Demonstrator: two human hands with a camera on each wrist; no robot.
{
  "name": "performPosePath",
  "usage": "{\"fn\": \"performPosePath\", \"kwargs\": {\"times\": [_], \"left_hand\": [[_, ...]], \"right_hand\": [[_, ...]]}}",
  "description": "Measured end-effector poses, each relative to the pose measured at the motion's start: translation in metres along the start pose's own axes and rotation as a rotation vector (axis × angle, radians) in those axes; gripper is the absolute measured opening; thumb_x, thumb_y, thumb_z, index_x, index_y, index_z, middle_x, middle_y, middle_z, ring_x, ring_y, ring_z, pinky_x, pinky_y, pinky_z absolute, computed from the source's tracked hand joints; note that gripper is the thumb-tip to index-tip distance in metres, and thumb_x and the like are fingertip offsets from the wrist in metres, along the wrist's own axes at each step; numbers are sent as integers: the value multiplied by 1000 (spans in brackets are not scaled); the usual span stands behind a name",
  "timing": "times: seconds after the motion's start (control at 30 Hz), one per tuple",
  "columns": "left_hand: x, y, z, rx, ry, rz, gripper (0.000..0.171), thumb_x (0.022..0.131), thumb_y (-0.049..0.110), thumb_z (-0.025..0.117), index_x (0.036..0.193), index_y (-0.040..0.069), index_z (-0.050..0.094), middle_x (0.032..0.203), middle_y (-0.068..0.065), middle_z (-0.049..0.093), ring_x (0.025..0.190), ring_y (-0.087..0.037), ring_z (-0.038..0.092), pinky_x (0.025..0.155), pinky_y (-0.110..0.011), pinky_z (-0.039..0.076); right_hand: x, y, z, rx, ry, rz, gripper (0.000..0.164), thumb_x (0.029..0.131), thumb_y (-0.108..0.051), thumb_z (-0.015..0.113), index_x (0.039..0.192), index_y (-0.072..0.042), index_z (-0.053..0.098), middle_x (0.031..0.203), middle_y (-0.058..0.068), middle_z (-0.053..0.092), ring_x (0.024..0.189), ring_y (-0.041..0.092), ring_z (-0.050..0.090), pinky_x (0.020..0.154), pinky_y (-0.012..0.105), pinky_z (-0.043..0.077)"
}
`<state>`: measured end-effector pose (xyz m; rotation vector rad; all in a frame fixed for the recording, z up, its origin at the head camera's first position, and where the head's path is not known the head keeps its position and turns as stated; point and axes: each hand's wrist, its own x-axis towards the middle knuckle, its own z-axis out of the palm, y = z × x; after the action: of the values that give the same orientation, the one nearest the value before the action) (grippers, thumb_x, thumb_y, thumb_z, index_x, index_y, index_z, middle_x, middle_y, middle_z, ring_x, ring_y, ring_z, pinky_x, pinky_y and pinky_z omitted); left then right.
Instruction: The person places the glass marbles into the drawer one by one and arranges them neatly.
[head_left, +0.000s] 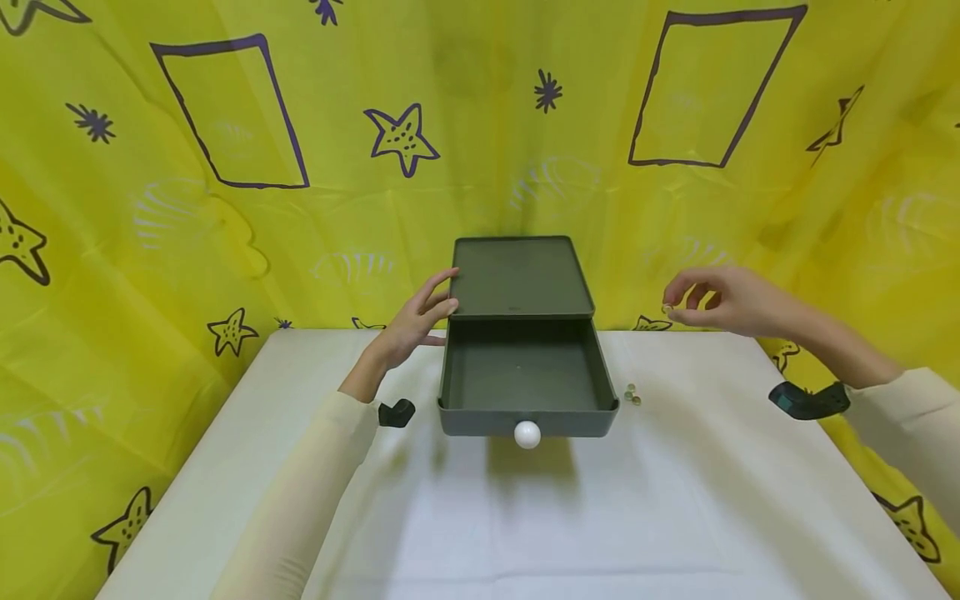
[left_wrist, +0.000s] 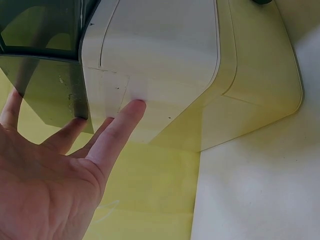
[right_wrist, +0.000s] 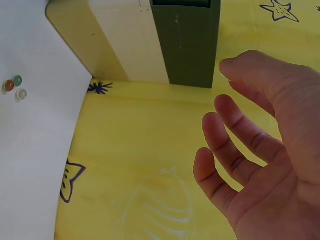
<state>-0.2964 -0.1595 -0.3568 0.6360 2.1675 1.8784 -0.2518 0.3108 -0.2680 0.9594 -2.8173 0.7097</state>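
A stacked drawer unit stands on the table, its dark green top tier [head_left: 517,275] above white [left_wrist: 155,45] and cream [left_wrist: 260,60] tiers. The green drawer [head_left: 517,367] is pulled out, with a round white knob [head_left: 527,434] on its front. My left hand [head_left: 408,329] has its fingers extended against the unit's left side, fingertips on the green and white tiers. My right hand [head_left: 723,302] is raised right of the unit, pinching a small glass marble [head_left: 667,308] between thumb and index fingertip; the fingers mostly hide it in the right wrist view.
Several small glass marbles [head_left: 632,395] lie on the white table [head_left: 675,517] just right of the drawer, red, green and clear ones among them. A yellow curtain [head_left: 480,108] with starfish drawings hangs behind the table and on both sides.
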Motion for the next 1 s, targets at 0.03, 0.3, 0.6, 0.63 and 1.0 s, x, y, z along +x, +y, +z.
{"fn": "performPosePath", "kwargs": {"times": [0.03, 0.3, 0.6, 0.63, 1.0], "left_hand": [[0, 0, 0, 1, -1, 0, 60, 107, 29, 53, 160, 39, 29, 165, -12, 26, 147, -32, 37, 101, -68, 44], [0, -2, -1, 5, -4, 0, 59, 107, 29, 52, 160, 39, 28, 166, -11, 25, 148, -32, 36, 102, -68, 43], [1, 0, 0, 8, 4, -4, 59, 107, 29, 52, 160, 41, 30, 165, -10, 27, 147, -31, 37, 101, -68, 45], [1, 0, 0, 6, 6, -5, 59, 107, 29, 52, 160, 41, 30, 165, -10, 27, 147, -31, 37, 101, -68, 45], [0, 0, 1, 7, 5, -4, 59, 107, 29, 52, 160, 40, 29, 166, -11, 25, 147, -31, 36, 101, -69, 43]], "right_hand": [[0, -1, -1, 0, 5, -2, 16, 90, -8, 79, 103, -14, 73, 98, -6, 69, 81, 10, 60, 72, 22, 54], [3, -7, -6, -3, -3, -34, 16, 90, -7, 78, 103, -15, 73, 100, -5, 69, 80, 10, 61, 71, 23, 54], [10, -19, -11, 8, -21, -19, 15, 92, -9, 78, 104, -16, 73, 100, -7, 69, 82, 11, 61, 73, 22, 54], [11, -22, -12, 10, -25, -16, 14, 92, -10, 78, 103, -17, 72, 100, -7, 68, 82, 11, 61, 74, 22, 54], [37, -50, -18, 5, -112, -51, 11, 94, -16, 77, 102, -20, 71, 100, -9, 68, 86, 11, 63, 77, 24, 54]]}}
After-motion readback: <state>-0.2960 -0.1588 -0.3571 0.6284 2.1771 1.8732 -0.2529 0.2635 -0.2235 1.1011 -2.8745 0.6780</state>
